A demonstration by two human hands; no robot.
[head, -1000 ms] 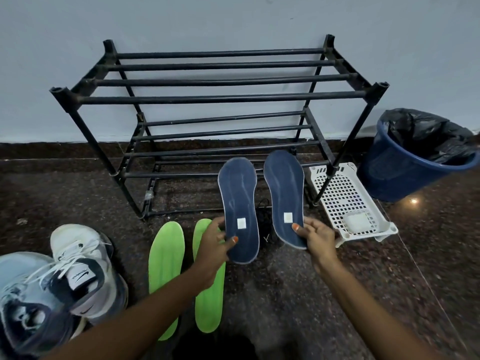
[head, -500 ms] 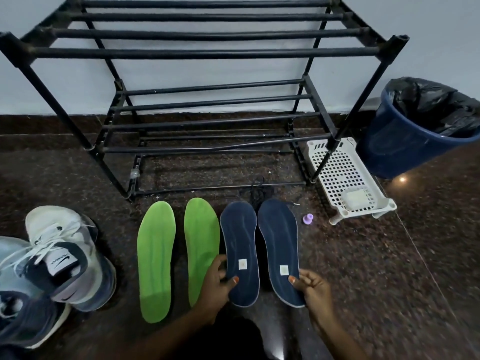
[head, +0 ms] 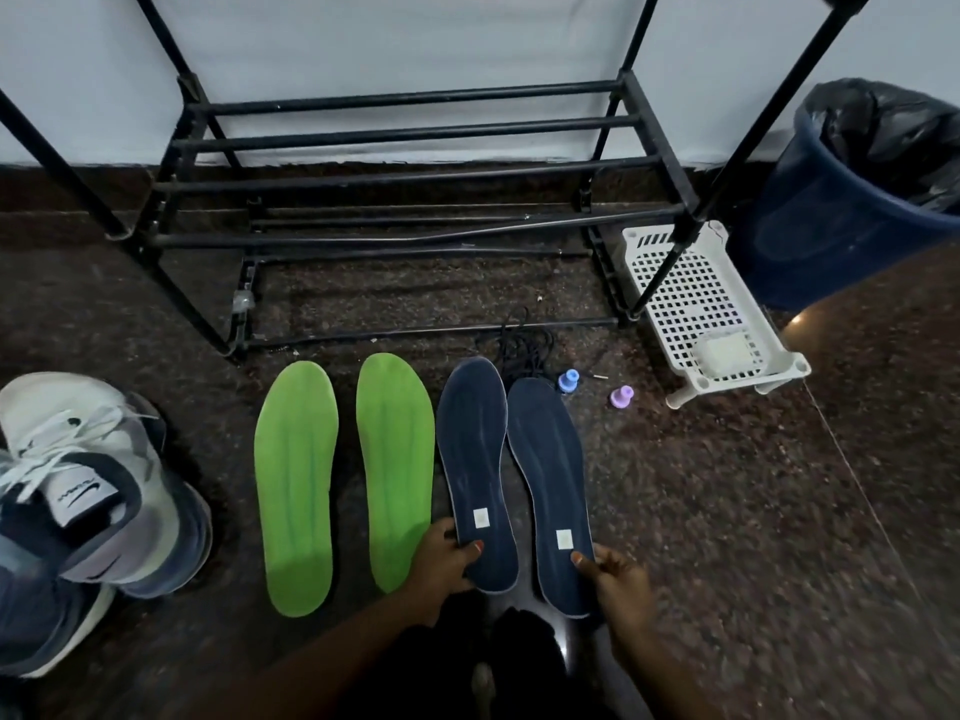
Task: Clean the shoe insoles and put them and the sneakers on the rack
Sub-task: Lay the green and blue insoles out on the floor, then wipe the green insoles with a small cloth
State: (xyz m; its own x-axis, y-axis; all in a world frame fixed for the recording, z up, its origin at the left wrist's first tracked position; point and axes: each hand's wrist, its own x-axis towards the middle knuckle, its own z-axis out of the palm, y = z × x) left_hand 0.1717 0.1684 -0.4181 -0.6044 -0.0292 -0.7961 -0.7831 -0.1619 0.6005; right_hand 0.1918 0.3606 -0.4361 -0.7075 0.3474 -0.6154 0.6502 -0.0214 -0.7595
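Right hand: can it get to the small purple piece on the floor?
Probably yes, after letting go: the right hand pinches the heel of the rightmost navy insole. The small purple piece lies on open floor ahead, with nothing between.

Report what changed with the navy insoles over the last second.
Both navy insoles, held up before the rack, came down to the floor right of the green insoles. The left hand and right hand still pinch their heel ends; nothing was let go. Green insoles, sneakers, white basket and blue bin stayed put.
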